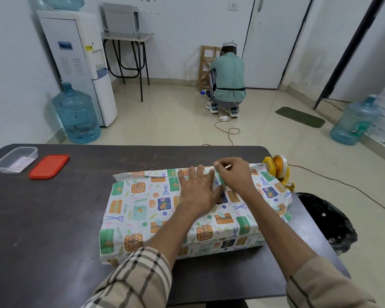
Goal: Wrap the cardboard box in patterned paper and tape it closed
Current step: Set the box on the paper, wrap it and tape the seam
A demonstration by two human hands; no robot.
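Left hand (198,193) flat, pinning the paper (147,210); right hand (233,174) pinches its flap just beyond, toward the table's (53,218) far edge.

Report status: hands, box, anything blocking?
Left hand flat on patterned paper. Right hand pinches its far edge. Cardboard box covered on top. Tape dispenser at box's far right, nothing blocking.

Clear container (15,160) beside red lid (49,166) on table (53,218).

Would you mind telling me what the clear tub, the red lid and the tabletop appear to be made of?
Clear tub: see-through, likely plastic.
Red lid: opaque, matte, probably plastic, moulded rim.
Tabletop: dark, scuffed, faint sheen, perhaps laminate or wood.
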